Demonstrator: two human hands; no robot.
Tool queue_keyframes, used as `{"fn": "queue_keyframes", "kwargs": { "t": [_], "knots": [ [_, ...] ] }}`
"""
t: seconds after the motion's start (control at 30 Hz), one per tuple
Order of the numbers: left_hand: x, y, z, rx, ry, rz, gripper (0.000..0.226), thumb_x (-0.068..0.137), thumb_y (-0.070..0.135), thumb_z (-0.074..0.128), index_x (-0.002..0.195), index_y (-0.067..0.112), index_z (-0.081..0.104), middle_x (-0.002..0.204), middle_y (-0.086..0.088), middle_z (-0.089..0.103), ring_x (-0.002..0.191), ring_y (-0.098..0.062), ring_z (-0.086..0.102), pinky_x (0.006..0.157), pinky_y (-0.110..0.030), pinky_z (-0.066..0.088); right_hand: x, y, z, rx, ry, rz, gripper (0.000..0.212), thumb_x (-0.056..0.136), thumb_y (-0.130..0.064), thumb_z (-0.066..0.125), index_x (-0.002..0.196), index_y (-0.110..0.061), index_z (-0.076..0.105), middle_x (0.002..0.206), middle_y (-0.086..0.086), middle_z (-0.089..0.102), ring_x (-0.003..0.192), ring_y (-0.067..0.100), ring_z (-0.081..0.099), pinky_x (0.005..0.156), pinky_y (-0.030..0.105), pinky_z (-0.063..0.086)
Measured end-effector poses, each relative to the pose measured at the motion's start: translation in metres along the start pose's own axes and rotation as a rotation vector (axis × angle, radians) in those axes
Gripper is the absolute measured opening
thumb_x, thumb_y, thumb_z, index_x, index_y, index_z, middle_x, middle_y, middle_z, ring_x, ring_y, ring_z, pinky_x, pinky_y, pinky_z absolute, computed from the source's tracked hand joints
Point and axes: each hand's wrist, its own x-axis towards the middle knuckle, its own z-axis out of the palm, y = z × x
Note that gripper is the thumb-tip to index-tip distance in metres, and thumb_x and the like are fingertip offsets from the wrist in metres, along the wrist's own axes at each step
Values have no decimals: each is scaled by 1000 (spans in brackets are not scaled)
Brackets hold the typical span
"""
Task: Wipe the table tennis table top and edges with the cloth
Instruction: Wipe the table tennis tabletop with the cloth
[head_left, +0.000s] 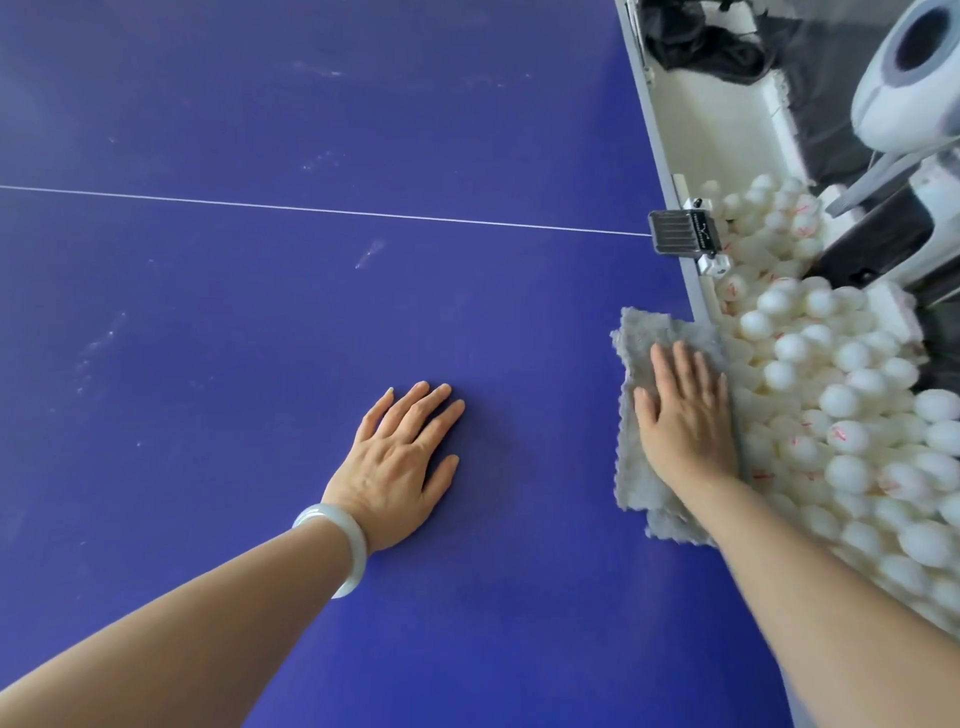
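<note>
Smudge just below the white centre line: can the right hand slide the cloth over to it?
Probably yes. The right hand lies flat on the grey cloth at the table edge; only bare blue tabletop separates it from the smudge, and the left hand rests nearer the person, off that path.

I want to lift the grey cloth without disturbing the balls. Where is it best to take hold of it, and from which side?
I would pinch the cloth at its free left edge, coming from the open table side. It lies flat under the right hand, and its right edge meets the balls.
</note>
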Motion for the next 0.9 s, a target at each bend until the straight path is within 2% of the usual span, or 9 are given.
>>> {"fn": "queue_keyframes", "kwargs": {
  "t": [0.1, 0.2, 0.3, 0.37, 0.43, 0.57, 0.73, 0.83, 0.9],
  "knots": [
    [0, 0, 0, -2, -7, -8, 59, 100, 46, 23, 155, 25, 30, 162, 6, 25, 151, -17, 14, 124, -38, 0, -14, -68, 5, 45, 35, 153, 64, 104, -42, 22, 160, -15, 7, 167, 12, 6, 153, 32, 5, 123, 52, 4],
    [-1, 2, -3, -36, -1, -9, 58, 101, 39, 18, 154, 22, 32, 161, 3, 28, 151, -19, 17, 124, -39, 3, -83, -125, 21, 37, 41, -273, 63, 103, -41, 24, 159, -14, 16, 166, 12, 11, 154, 31, 6, 123, 52, 7],
    [-1, 1, -4, -51, 9, 0, 57, 100, 33, 18, 153, 20, 34, 161, 2, 29, 151, -20, 18, 124, -40, 5, -114, -94, 22, 35, 0, -612, 60, 103, -42, 27, 157, -16, 25, 165, 6, 18, 154, 24, 11, 123, 48, 15],
    [-1, 0, -2, -45, 18, 5, 56, 100, 29, 23, 155, 22, 31, 162, 4, 26, 151, -19, 17, 124, -39, 3, -87, -50, 19, -26, 46, -512, 61, 102, -42, 25, 158, -18, 23, 165, 5, 20, 153, 25, 16, 123, 47, 15],
    [-2, -1, 0, -47, 24, 2, 56, 100, 27, 27, 155, 23, 30, 162, 4, 26, 151, -19, 16, 124, -38, 2, -48, -24, 10, -34, 38, -170, 61, 103, -41, 18, 159, -17, 14, 166, 8, 12, 154, 26, 10, 124, 47, 9],
    [-1, -2, 2, -56, 40, 6, 55, 100, 27, 27, 155, 23, 31, 162, 4, 26, 151, -19, 17, 124, -38, 2, -31, -71, 6, 69, 18, 185, 65, 103, -40, 19, 159, -13, 3, 167, 12, 2, 154, 29, 1, 124, 50, 4],
    [-2, -1, -1, -87, 19, -4, 51, 105, 26, 26, 156, 24, 25, 164, 8, 16, 153, -16, 7, 123, -34, -5, -145, -154, 25, 44, 18, -356, 65, 102, -40, 22, 158, -9, 16, 165, 13, 11, 154, 29, 7, 123, 51, 11],
    [-6, 4, -9, -278, 65, -56, 50, 105, 11, 31, 154, 20, 32, 162, 4, 22, 153, -17, 11, 124, -33, 3, -165, -112, 20, 29, -36, -681, 62, 102, -41, 27, 157, -13, 24, 165, 6, 19, 153, 22, 12, 122, 47, 17],
    [-23, 5, -15, -457, 187, -192, 49, 102, 0, 33, 148, 13, 43, 157, -2, 35, 150, -21, 21, 123, -35, 15, -146, -74, 16, -41, 0, -688, 61, 102, -42, 25, 158, -17, 20, 165, 3, 15, 154, 20, 12, 123, 44, 13]
  ]
}}
